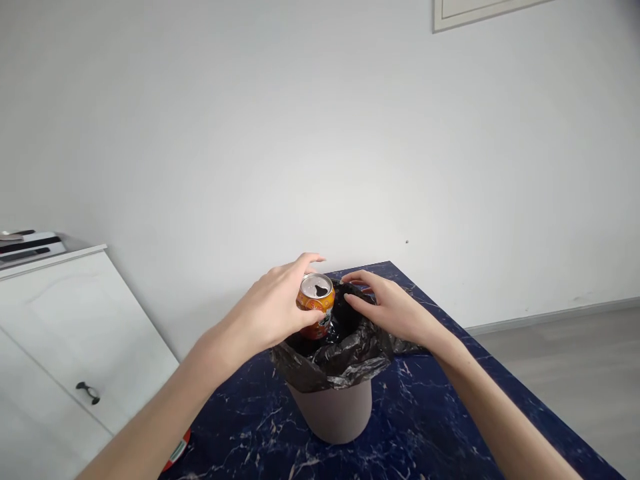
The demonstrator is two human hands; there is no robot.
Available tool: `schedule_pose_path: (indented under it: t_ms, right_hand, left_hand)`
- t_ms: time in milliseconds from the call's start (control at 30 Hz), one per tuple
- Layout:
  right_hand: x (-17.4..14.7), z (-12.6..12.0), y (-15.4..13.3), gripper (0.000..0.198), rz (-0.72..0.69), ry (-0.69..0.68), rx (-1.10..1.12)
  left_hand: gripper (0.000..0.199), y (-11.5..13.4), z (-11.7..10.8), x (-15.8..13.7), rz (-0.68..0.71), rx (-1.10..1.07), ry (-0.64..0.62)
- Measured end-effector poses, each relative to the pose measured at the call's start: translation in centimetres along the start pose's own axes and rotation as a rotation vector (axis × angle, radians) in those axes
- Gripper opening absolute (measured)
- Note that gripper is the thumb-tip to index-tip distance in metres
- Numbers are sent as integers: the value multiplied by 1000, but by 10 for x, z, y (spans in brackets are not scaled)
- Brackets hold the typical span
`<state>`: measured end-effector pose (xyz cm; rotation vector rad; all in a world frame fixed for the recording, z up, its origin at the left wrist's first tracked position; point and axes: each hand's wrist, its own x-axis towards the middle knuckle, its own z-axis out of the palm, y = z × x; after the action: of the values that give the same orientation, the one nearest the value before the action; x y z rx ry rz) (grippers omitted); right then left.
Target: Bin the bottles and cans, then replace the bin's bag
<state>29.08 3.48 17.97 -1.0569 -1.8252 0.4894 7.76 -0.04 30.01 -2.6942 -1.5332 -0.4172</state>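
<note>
Head cam, clock centered on the bin (335, 417): table (260, 427) edge runs 1 to 4 o'clock, blue marbled top between. Left hand (275, 303) grips the can (319, 300) at 11, inside the black liner (330, 370) mouth. Right hand (387, 303) loosely curled at 2, nothing gripped; liner contact unclear. Cabinet (75, 320) at 9, wall (300, 133) at 12, floor (560, 360) at 3.

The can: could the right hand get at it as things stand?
Probably yes: the right hand is near the can, with only open space visible between them, though the left hand holds it.
</note>
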Motion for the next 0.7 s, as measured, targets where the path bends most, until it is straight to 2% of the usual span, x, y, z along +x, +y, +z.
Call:
schedule_pose_path:
  t_ms: [267,700]
  right_hand:
    - [0,-2,-4,29,28,-37,12]
    - [-1,-2,-3,29,33,-48,4]
  left_hand:
    - [81,-4,7,13,-22,97,-116]
    - [78,-23,23,14,-21,117,-204]
